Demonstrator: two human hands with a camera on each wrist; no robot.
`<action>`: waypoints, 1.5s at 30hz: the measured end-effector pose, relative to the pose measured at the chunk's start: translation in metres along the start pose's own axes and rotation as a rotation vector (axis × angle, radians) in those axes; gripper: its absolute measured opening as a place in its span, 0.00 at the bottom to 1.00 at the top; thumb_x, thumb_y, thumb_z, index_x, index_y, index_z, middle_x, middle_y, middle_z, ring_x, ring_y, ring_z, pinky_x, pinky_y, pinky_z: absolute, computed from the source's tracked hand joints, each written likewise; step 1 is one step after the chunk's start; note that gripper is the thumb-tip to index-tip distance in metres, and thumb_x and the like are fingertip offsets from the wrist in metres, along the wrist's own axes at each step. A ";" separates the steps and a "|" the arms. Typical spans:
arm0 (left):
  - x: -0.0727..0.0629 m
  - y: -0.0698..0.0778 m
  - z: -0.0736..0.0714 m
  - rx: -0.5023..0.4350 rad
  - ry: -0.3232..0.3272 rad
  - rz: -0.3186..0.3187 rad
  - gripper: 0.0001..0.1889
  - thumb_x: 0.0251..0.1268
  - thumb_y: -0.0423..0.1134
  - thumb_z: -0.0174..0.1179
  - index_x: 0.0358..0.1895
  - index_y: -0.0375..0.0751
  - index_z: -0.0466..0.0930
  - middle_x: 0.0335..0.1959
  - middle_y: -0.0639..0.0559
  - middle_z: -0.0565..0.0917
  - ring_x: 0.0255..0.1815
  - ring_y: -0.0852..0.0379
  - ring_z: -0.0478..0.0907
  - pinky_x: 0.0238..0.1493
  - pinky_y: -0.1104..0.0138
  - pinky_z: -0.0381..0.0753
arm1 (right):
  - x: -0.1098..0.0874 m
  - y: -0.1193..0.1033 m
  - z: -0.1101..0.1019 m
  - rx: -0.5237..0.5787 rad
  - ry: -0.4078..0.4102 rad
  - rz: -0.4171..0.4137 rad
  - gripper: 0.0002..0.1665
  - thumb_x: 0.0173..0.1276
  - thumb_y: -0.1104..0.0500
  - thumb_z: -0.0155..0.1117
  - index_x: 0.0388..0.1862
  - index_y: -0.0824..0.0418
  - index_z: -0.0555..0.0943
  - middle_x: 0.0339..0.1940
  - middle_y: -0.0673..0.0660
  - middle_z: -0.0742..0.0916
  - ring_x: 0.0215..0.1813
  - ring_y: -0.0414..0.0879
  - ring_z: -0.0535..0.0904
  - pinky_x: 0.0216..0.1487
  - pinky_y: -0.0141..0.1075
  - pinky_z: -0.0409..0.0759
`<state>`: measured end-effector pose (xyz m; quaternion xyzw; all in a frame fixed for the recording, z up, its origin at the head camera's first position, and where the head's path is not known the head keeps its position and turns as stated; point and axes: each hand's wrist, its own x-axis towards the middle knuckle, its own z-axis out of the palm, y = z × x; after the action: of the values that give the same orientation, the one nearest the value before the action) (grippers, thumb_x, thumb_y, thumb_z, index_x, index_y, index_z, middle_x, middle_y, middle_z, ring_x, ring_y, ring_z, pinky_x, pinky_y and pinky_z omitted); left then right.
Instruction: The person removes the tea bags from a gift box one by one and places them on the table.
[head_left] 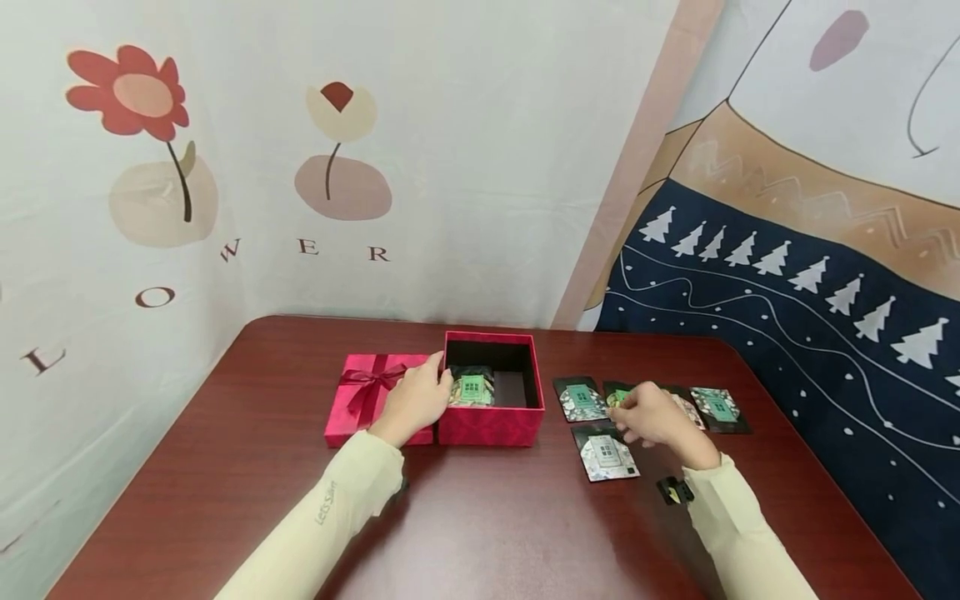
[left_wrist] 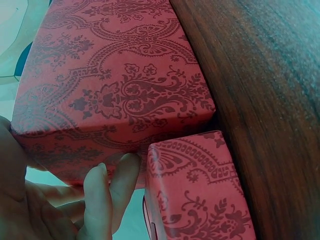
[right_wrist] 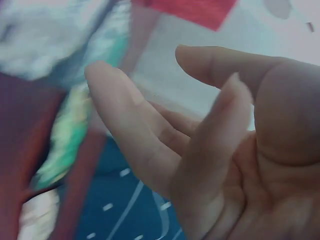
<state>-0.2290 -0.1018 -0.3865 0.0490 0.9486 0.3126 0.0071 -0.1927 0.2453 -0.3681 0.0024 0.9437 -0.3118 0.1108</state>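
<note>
An open red box (head_left: 491,427) with a dark inside stands near the middle of the table, holding a small patterned packet with a green label (head_left: 472,387). My left hand (head_left: 414,402) grips the box's left wall at the rim; in the left wrist view its fingers (left_wrist: 98,192) touch the outer side. Over the packets on the right hovers my right hand (head_left: 654,414), thumb and fingers apart with nothing between them. Beneath it lie a green packet (head_left: 617,397) and another packet (head_left: 688,411), both partly hidden. A white-labelled packet (head_left: 606,454) lies nearer me.
Left of the box sits its red lid (head_left: 347,419) with a dark red bow (head_left: 372,379). A teal-labelled packet (head_left: 582,401) lies right of the box, and another packet (head_left: 720,408) at the row's right end. Printed cloth (head_left: 480,167) hangs behind the brown table (head_left: 247,467).
</note>
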 end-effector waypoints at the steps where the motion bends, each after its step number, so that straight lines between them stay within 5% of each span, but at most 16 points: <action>1: 0.000 0.000 -0.001 0.000 0.002 0.000 0.29 0.75 0.47 0.46 0.75 0.42 0.62 0.63 0.40 0.78 0.56 0.40 0.80 0.46 0.44 0.80 | 0.003 -0.009 -0.002 0.004 0.014 -0.023 0.18 0.69 0.57 0.65 0.44 0.74 0.83 0.26 0.58 0.87 0.26 0.48 0.86 0.23 0.38 0.81; 7: -0.003 -0.001 -0.002 -0.007 0.007 -0.004 0.28 0.75 0.47 0.46 0.75 0.42 0.63 0.64 0.39 0.77 0.58 0.38 0.79 0.50 0.42 0.78 | 0.022 -0.070 0.002 0.017 0.074 -0.267 0.17 0.67 0.59 0.66 0.46 0.73 0.84 0.30 0.58 0.88 0.27 0.45 0.85 0.27 0.35 0.80; 11: -0.005 0.000 -0.001 -0.006 0.017 -0.005 0.28 0.75 0.47 0.46 0.75 0.42 0.63 0.61 0.39 0.80 0.56 0.39 0.80 0.48 0.43 0.79 | 0.034 -0.108 0.020 0.082 0.035 -0.338 0.15 0.67 0.61 0.65 0.47 0.72 0.83 0.34 0.60 0.89 0.29 0.45 0.86 0.28 0.37 0.83; 14: -0.005 0.001 0.001 -0.018 0.004 -0.014 0.28 0.76 0.48 0.45 0.75 0.42 0.62 0.44 0.40 0.84 0.42 0.43 0.83 0.37 0.49 0.80 | 0.044 -0.127 0.033 0.176 -0.051 -0.312 0.16 0.69 0.62 0.64 0.50 0.73 0.81 0.39 0.63 0.89 0.33 0.49 0.87 0.30 0.40 0.85; 17: -0.005 0.001 0.005 -0.019 -0.007 -0.023 0.28 0.76 0.47 0.45 0.75 0.42 0.62 0.37 0.42 0.83 0.36 0.47 0.82 0.29 0.55 0.76 | 0.059 -0.135 0.048 0.255 -0.131 -0.257 0.17 0.71 0.62 0.62 0.52 0.74 0.80 0.44 0.66 0.88 0.40 0.54 0.88 0.32 0.39 0.85; 21: -0.007 0.000 0.007 -0.006 0.007 -0.021 0.27 0.76 0.47 0.46 0.74 0.42 0.64 0.56 0.41 0.82 0.49 0.44 0.82 0.36 0.51 0.80 | 0.077 -0.137 0.069 0.290 -0.198 -0.188 0.18 0.71 0.63 0.61 0.53 0.76 0.79 0.46 0.68 0.87 0.45 0.56 0.87 0.35 0.38 0.85; 24: -0.007 0.001 0.007 -0.009 0.014 -0.018 0.27 0.76 0.47 0.46 0.74 0.42 0.65 0.60 0.40 0.80 0.54 0.41 0.81 0.41 0.47 0.81 | 0.085 -0.139 0.079 0.268 -0.208 -0.161 0.16 0.71 0.63 0.61 0.48 0.76 0.81 0.41 0.65 0.87 0.41 0.54 0.87 0.36 0.39 0.86; 26: -0.006 0.001 0.005 -0.008 0.022 -0.015 0.27 0.76 0.47 0.46 0.74 0.42 0.65 0.60 0.40 0.80 0.54 0.40 0.81 0.41 0.47 0.81 | 0.088 -0.141 0.083 0.238 -0.207 -0.150 0.12 0.71 0.62 0.61 0.36 0.73 0.83 0.29 0.61 0.86 0.34 0.50 0.85 0.37 0.40 0.86; 31: -0.005 0.002 0.003 -0.007 0.031 -0.011 0.27 0.76 0.48 0.46 0.74 0.42 0.65 0.61 0.40 0.80 0.56 0.40 0.80 0.44 0.45 0.80 | 0.090 -0.145 0.087 0.146 -0.188 -0.142 0.27 0.71 0.60 0.61 0.09 0.58 0.69 0.09 0.50 0.71 0.17 0.45 0.75 0.41 0.43 0.85; 35: -0.005 0.002 0.002 -0.011 0.025 -0.011 0.28 0.76 0.47 0.46 0.74 0.41 0.65 0.61 0.40 0.80 0.55 0.41 0.81 0.44 0.46 0.81 | 0.091 -0.144 0.089 0.077 -0.152 -0.131 0.28 0.70 0.59 0.61 0.07 0.56 0.67 0.07 0.48 0.69 0.14 0.43 0.69 0.35 0.42 0.83; 39: -0.006 0.003 0.001 -0.016 0.024 -0.011 0.28 0.76 0.48 0.46 0.74 0.41 0.65 0.59 0.40 0.81 0.54 0.41 0.81 0.42 0.47 0.81 | 0.092 -0.143 0.091 0.045 -0.155 -0.101 0.30 0.69 0.58 0.61 0.07 0.55 0.65 0.07 0.48 0.66 0.11 0.40 0.61 0.25 0.39 0.71; 45: -0.006 0.003 0.001 -0.013 0.025 -0.014 0.27 0.76 0.47 0.46 0.74 0.42 0.65 0.58 0.40 0.81 0.53 0.42 0.82 0.40 0.48 0.81 | 0.093 -0.143 0.093 0.074 -0.188 -0.066 0.29 0.71 0.58 0.59 0.08 0.54 0.63 0.08 0.48 0.64 0.11 0.40 0.57 0.29 0.41 0.72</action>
<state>-0.2231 -0.0996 -0.3855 0.0385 0.9468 0.3195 -0.0022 -0.2749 0.0689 -0.3764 -0.0538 0.9166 -0.3486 0.1882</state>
